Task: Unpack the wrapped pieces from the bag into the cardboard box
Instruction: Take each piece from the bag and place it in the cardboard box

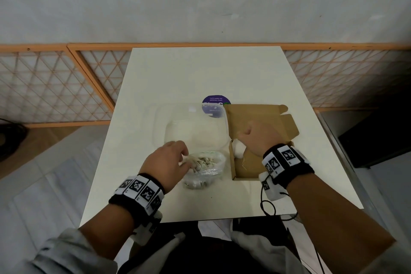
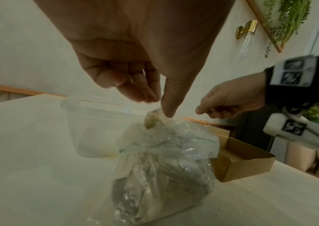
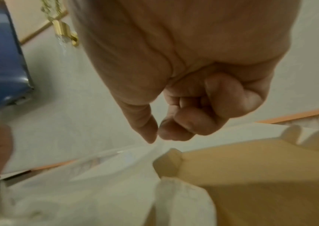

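Note:
A clear plastic bag [image 1: 205, 170] [image 2: 164, 168] full of wrapped pieces lies on the white table, left of the open cardboard box [image 1: 251, 164] [image 2: 247, 165] [image 3: 261, 175]. My left hand [image 1: 184, 160] [image 2: 157, 107] is at the bag's mouth. Its thumb lies against a wrapped piece [image 2: 151, 120] that sticks out, and its curled fingers sit close above. My right hand [image 1: 242, 134] [image 3: 157, 134] hovers over the box's left side, fingers curled, thumb touching forefinger, holding nothing. One white wrapped piece [image 1: 239, 150] [image 3: 183, 198] lies in the box's near left corner.
A clear plastic container [image 1: 191, 127] [image 2: 89, 130] stands just behind the bag, touching the box's left wall. A purple round sticker [image 1: 214, 104] lies behind it. The box lid [image 1: 262, 122] is folded back. An orange lattice fence [image 1: 66, 87] runs behind the table.

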Demonstrator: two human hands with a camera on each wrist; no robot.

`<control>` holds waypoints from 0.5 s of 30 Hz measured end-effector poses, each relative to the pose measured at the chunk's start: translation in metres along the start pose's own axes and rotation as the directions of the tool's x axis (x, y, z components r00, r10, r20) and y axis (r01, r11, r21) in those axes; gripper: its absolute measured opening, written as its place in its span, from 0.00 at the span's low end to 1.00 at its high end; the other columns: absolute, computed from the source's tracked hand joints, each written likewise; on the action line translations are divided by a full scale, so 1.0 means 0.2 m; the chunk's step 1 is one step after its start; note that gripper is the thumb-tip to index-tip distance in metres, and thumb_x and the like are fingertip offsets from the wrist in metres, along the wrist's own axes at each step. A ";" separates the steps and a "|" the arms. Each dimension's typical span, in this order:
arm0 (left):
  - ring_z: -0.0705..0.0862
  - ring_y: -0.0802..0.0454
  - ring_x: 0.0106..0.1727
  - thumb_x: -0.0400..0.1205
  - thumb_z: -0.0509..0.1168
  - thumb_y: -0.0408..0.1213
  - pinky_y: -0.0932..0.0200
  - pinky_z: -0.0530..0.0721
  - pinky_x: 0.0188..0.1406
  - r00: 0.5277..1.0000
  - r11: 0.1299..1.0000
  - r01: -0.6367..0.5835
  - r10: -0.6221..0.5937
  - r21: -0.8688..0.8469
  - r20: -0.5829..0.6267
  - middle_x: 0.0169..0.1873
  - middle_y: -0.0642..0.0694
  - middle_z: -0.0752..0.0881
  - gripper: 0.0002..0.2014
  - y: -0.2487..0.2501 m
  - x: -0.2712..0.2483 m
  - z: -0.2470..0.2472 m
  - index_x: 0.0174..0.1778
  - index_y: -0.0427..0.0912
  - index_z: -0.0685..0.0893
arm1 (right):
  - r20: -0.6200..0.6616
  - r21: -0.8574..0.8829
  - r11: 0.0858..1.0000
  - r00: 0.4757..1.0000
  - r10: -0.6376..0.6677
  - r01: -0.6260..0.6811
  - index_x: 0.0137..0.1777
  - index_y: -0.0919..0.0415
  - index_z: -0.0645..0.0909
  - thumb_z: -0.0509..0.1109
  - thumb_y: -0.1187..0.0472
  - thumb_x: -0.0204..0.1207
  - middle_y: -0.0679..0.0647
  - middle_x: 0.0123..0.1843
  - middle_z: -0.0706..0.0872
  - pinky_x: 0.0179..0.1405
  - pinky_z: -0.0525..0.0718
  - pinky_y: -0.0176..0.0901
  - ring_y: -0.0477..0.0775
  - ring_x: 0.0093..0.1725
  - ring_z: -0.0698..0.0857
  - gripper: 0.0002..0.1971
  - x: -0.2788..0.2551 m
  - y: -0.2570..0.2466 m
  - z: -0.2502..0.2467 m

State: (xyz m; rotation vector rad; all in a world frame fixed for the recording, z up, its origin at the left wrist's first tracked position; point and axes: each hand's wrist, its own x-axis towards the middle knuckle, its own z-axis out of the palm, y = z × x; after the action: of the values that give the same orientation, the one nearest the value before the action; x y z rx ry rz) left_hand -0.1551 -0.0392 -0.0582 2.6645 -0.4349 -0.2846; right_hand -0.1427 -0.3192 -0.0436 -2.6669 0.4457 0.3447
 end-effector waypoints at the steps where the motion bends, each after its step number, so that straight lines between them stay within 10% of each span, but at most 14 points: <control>1: 0.83 0.53 0.54 0.82 0.71 0.53 0.55 0.85 0.51 1.000 1.000 0.007 -0.007 0.000 -0.027 0.52 0.56 0.81 0.13 -0.01 0.00 0.00 0.58 0.55 0.82 | 0.008 0.030 0.998 0.998 -0.055 0.055 0.40 0.59 0.79 0.67 0.50 0.83 0.51 0.36 0.81 0.39 0.80 0.49 0.54 0.37 0.79 0.14 -0.03 -0.03 -0.01; 7: 0.79 0.48 0.65 0.82 0.70 0.54 0.53 0.82 0.63 0.996 0.996 0.052 -0.057 0.074 0.066 0.60 0.51 0.79 0.15 -0.04 0.00 0.04 0.63 0.55 0.85 | 0.168 0.083 0.898 0.882 -0.439 0.432 0.55 0.49 0.87 0.70 0.48 0.84 0.43 0.50 0.90 0.49 0.88 0.46 0.46 0.48 0.87 0.08 -0.21 -0.27 0.11; 15: 0.84 0.50 0.49 0.86 0.67 0.46 0.56 0.81 0.48 0.999 0.999 0.024 -0.023 -0.041 0.027 0.50 0.52 0.82 0.06 -0.01 0.01 0.07 0.51 0.51 0.88 | 0.153 -0.102 0.883 0.884 -0.441 0.458 0.55 0.53 0.85 0.65 0.51 0.87 0.52 0.51 0.87 0.47 0.83 0.51 0.57 0.49 0.85 0.10 -0.17 -0.36 0.35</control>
State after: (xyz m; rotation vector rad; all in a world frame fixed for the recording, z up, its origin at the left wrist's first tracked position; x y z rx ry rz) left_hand -0.1571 -0.0425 -0.0712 2.6294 -0.4016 -0.3333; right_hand -0.1599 -0.2173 -0.0690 -2.7512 -0.2515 0.4055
